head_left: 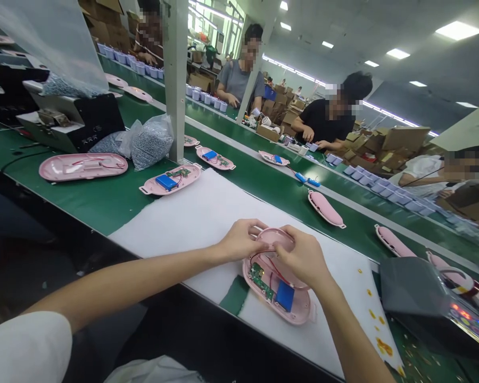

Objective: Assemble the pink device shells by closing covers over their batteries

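A pink lower shell (301, 314) lies tilted on the white sheet, holding a green circuit board (259, 276) and a blue battery (285, 296). Above it, a pink upper shell (277, 236) is held at an angle, with red and black wires running between the two. My left hand (243, 240) is closed on the upper shell's left edge. On the right side, my right hand (303, 255) grips the same shell, thumb on its inner face. The shells are apart at the front, so the board and battery show.
Pink shells with batteries (171, 181) lie beyond the white sheet (175, 223). A dark device with a red display (431, 308) stands right. Bags of small parts (152, 142) sit left, near a metal post (176, 80). People work across the green belt.
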Available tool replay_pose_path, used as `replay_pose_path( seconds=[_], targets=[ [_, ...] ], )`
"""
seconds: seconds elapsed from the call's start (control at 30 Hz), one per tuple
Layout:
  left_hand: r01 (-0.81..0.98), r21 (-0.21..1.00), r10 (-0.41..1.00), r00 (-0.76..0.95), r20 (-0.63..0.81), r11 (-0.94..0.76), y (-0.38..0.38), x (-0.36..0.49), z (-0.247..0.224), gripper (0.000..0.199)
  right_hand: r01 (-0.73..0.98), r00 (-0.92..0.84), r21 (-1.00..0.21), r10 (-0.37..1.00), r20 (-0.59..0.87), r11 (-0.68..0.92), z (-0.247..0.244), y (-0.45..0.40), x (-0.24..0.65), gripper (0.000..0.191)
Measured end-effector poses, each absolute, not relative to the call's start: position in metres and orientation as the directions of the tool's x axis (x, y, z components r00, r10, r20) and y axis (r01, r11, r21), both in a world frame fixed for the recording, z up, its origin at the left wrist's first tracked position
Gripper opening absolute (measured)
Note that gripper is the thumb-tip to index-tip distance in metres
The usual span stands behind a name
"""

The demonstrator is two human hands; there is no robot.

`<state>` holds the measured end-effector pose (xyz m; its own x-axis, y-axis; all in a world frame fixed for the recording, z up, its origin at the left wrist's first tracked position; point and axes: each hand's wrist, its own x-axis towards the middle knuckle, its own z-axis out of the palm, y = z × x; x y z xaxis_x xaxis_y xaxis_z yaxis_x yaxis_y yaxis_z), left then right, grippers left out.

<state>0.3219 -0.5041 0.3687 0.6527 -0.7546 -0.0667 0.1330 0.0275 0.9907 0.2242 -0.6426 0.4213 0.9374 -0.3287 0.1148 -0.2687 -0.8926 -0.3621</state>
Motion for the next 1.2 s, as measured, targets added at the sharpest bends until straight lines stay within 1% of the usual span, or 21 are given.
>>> replay_pose_path(
  seconds=[0.1, 0.2, 0.3, 0.37, 0.5, 0.6, 0.63, 0.67, 0.77, 0.8, 0.83, 0.97, 1.07, 1.13, 1.2],
  targets=[
    [0.143, 0.988, -0.746, 0.664, -0.057, 0.052, -0.505, 0.322, 0.366, 0.038, -0.263, 0.952, -0.33, -0.299, 0.064, -0.907, 0.426, -0.641, 0.228, 0.017],
    [0.148, 0.987, -0.754, 0.655, -0.05, 0.063, -0.504, 0.323, 0.363, 0.04, -0.241, 0.964, -0.369, -0.265, 0.013, -0.898, 0.427, -0.642, 0.232, 0.014],
    [0.168, 0.984, -0.766, 0.64, -0.069, 0.052, -0.503, 0.324, 0.361, 0.04, -0.28, 0.958, -0.412, -0.28, -0.06, -0.867, 0.429, -0.646, 0.236, 0.009],
    [0.162, 0.986, -0.762, 0.644, -0.066, 0.051, -0.502, 0.325, 0.36, 0.038, -0.292, 0.956, -0.378, -0.281, -0.084, -0.879, 0.431, -0.646, 0.24, 0.008],
    [0.109, 0.992, -0.75, 0.661, -0.023, 0.066, -0.502, 0.328, 0.358, 0.034, -0.263, 0.964, -0.239, -0.244, -0.106, -0.935, 0.44, -0.639, 0.246, 0.01],
    [0.115, 0.992, -0.75, 0.661, -0.033, 0.058, -0.501, 0.329, 0.357, 0.035, -0.293, 0.956, -0.186, -0.282, -0.081, -0.938, 0.443, -0.635, 0.248, 0.011],
    [0.125, 0.991, -0.751, 0.659, -0.041, 0.055, -0.5, 0.33, 0.357, 0.035, -0.293, 0.956, -0.203, -0.286, -0.066, -0.934, 0.442, -0.635, 0.248, 0.014],
    [0.135, 0.989, -0.75, 0.659, -0.051, 0.052, -0.499, 0.329, 0.358, 0.035, -0.29, 0.957, -0.246, -0.286, -0.054, -0.925, 0.442, -0.636, 0.247, 0.016],
    [0.158, 0.986, -0.752, 0.657, -0.063, 0.056, -0.497, 0.328, 0.36, 0.032, -0.251, 0.966, -0.48, -0.247, -0.074, -0.84, 0.438, -0.64, 0.242, 0.018],
    [0.16, 0.985, -0.754, 0.654, -0.062, 0.057, -0.497, 0.327, 0.361, 0.032, -0.243, 0.967, -0.531, -0.244, -0.07, -0.811, 0.436, -0.641, 0.24, 0.018],
    [0.158, 0.986, -0.756, 0.652, -0.061, 0.057, -0.497, 0.327, 0.362, 0.032, -0.241, 0.966, -0.547, -0.254, -0.053, -0.801, 0.434, -0.642, 0.238, 0.018],
    [0.16, 0.985, -0.761, 0.646, -0.057, 0.062, -0.498, 0.328, 0.361, 0.035, -0.26, 0.953, -0.454, -0.301, 0.021, -0.852, 0.423, -0.646, 0.236, 0.015],
    [0.153, 0.987, -0.771, 0.635, -0.054, 0.057, -0.499, 0.328, 0.363, 0.035, -0.242, 0.953, -0.448, -0.298, 0.057, -0.861, 0.421, -0.644, 0.239, 0.013],
    [0.112, 0.993, -0.786, 0.617, -0.044, 0.032, -0.499, 0.326, 0.368, 0.031, -0.225, 0.953, -0.416, -0.287, 0.093, -0.881, 0.423, -0.639, 0.24, 0.013],
    [0.052, 0.999, -0.803, 0.594, -0.037, -0.007, -0.499, 0.326, 0.373, 0.038, -0.236, 0.951, -0.383, -0.293, 0.097, -0.893, 0.427, -0.635, 0.241, 0.012]
  ],
)
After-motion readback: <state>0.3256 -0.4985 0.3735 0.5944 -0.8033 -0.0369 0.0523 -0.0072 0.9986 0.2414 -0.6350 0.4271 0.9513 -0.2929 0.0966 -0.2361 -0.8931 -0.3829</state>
